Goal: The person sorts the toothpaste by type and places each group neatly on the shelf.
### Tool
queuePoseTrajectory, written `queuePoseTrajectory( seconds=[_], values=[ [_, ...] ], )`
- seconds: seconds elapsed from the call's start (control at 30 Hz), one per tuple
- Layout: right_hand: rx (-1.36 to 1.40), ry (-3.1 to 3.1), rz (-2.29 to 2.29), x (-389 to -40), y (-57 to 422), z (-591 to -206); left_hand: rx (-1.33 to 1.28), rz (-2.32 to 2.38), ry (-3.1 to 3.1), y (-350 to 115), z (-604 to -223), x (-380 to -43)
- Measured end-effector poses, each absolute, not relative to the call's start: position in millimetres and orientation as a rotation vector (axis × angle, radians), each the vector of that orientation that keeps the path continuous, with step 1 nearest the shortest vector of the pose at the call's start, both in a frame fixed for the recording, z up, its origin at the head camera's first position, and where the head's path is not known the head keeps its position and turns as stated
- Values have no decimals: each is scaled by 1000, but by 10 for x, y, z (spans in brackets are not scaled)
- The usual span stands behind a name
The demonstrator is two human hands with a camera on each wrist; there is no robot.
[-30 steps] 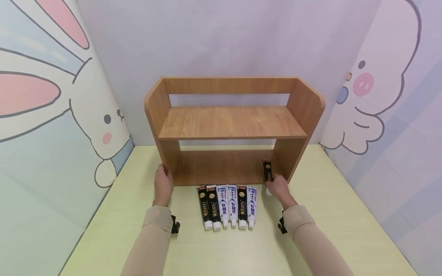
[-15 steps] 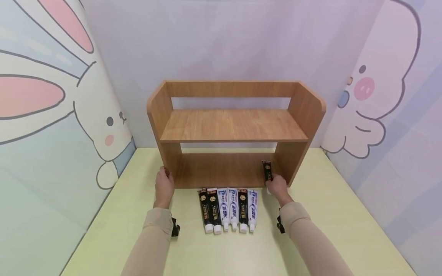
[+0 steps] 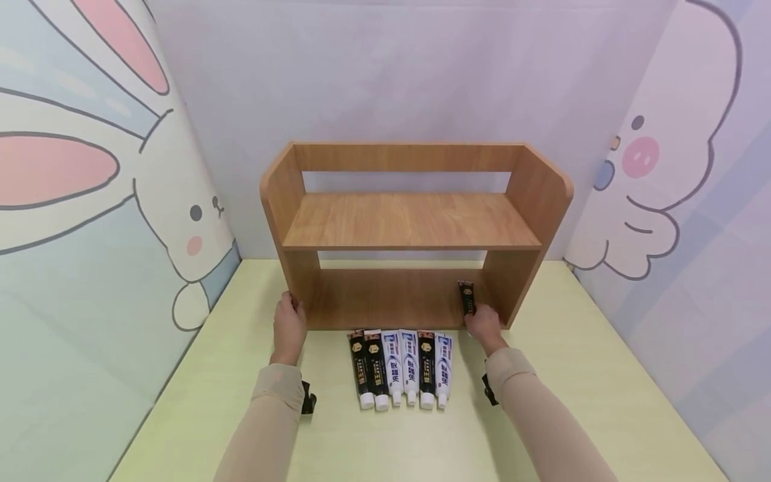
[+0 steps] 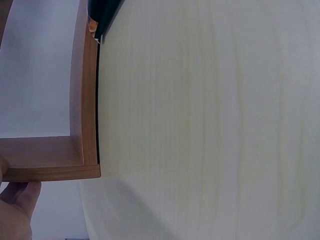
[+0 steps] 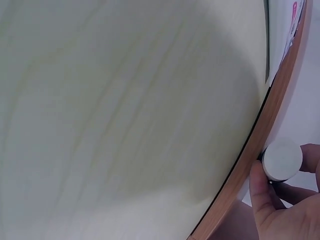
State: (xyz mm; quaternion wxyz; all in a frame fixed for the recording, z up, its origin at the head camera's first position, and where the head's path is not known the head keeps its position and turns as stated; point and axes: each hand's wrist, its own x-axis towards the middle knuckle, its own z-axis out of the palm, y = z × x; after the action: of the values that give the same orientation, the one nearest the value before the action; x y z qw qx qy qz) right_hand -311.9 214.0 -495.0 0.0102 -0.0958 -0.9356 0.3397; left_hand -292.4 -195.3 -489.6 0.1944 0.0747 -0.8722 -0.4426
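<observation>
Right hand pinches black tube near cap at front right corner of shelf; left hand grips left edge, likely steadying.

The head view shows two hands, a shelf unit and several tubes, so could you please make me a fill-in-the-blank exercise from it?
The right hand holds a tube whose main colour is ____.
As seen in the head view, the left hand grips the shelf unit at its ____ side.
On the table, the row of tubes, counted by its caps, numbers ____.
The rightmost tube in that row is mainly ____ in colour.
Missing words: black; left; six; white.
</observation>
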Motion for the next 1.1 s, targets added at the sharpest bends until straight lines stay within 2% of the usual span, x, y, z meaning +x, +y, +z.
queuePoseTrajectory(
  seconds=[0.4, 0.83, 1.1],
  values=[
    [-237, -2939, 926, -3210, 2247, -4999, 205, -1228, -2444, -1942, -4931, -2929],
    [-269, -2972, 1083, -3235, 2294, -5062, 173, -1221, -2436, -1958, -4969, -2938],
    [-203, -2886, 1001, -3176, 2309, -5061, 184, -1202, -2431, -1963, -4964, -2957]
  ],
)
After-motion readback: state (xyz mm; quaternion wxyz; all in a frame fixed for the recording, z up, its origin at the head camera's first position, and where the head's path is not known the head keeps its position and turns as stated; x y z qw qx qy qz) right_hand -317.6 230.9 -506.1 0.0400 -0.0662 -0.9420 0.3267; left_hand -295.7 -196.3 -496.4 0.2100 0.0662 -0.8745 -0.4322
